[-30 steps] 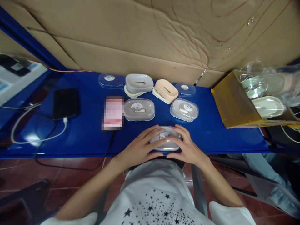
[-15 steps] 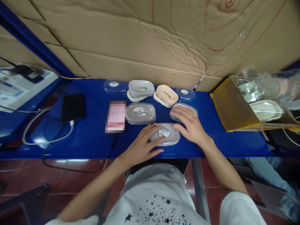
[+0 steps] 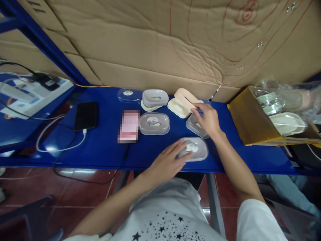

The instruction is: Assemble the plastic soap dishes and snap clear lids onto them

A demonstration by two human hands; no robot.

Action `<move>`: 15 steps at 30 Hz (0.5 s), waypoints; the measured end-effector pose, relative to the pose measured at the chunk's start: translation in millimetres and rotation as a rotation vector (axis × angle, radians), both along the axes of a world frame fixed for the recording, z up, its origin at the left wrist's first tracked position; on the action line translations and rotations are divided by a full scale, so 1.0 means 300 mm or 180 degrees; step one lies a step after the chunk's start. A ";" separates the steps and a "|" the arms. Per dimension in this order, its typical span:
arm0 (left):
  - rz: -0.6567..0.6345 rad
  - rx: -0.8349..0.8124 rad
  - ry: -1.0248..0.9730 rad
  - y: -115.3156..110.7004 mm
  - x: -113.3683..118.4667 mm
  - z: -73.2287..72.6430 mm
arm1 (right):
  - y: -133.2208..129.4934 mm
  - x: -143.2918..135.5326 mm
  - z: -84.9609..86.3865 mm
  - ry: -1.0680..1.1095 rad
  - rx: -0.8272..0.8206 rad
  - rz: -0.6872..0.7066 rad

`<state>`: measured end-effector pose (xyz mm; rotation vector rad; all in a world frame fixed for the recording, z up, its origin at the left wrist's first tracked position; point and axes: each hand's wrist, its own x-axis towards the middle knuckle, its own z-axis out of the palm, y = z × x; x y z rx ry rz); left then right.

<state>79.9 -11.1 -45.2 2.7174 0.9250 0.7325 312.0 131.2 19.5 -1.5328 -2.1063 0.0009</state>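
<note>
Clear glossy plastic lid (image 3: 194, 148); matt peach plastic tray (image 3: 186, 97); glossy blue table (image 3: 100, 147); creased cardboard (image 3: 155, 43)

A blue counter (image 3: 100, 147) carries a black phone (image 3: 86, 115) with a white cable (image 3: 60, 147), a pink card (image 3: 128, 126), several lidded soap boxes (image 3: 154, 123), a grey dish (image 3: 155, 97), a loose clear lid (image 3: 129, 95) and a yellow box (image 3: 247, 120) at the right.
</note>
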 end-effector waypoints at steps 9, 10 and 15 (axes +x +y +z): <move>-0.0105 -0.0083 0.0386 0.022 0.159 0.029 | -0.398 0.062 0.029 0.0550 0.0317 0.0756; -0.0068 -0.0098 0.0347 0.024 0.131 0.030 | -0.407 0.081 0.022 0.0517 0.0362 0.0683; 0.0577 -0.0049 0.0415 0.147 0.015 0.063 | -0.326 0.191 -0.035 0.0244 0.0512 0.0082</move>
